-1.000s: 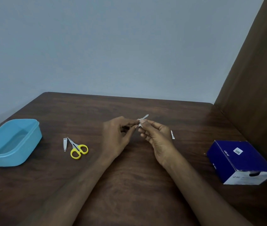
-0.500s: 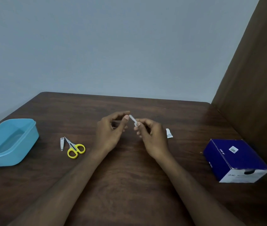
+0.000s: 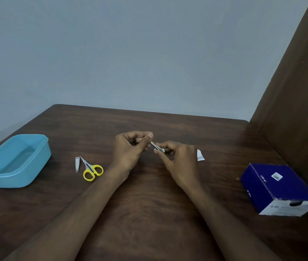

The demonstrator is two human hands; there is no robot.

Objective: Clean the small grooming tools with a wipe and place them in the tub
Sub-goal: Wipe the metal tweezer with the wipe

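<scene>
Above the middle of the dark brown wooden tabletop (image 3: 149, 213), both hands meet around a small slim silver metal tool (image 3: 156, 146), which sits tilted between them. The left hand (image 3: 130, 149) has its fingers curled, thumb and forefinger pinching the tool's upper end. The right hand (image 3: 179, 159) pinches the lower end with its fingers bent inward; a bit of white at that grip may be a wipe, though it is too small to tell.

The light blue rectangular plastic tub (image 3: 15, 161) stands at the far left of the tabletop, well apart from the hands. Between them lie a small silver nail clipper (image 3: 77, 164) and yellow-handled small scissors (image 3: 90, 169), just beside each other. A torn white paper sachet (image 3: 200, 155) lies just behind the right hand. A dark blue cardboard box (image 3: 277, 189) sits at the right.
</scene>
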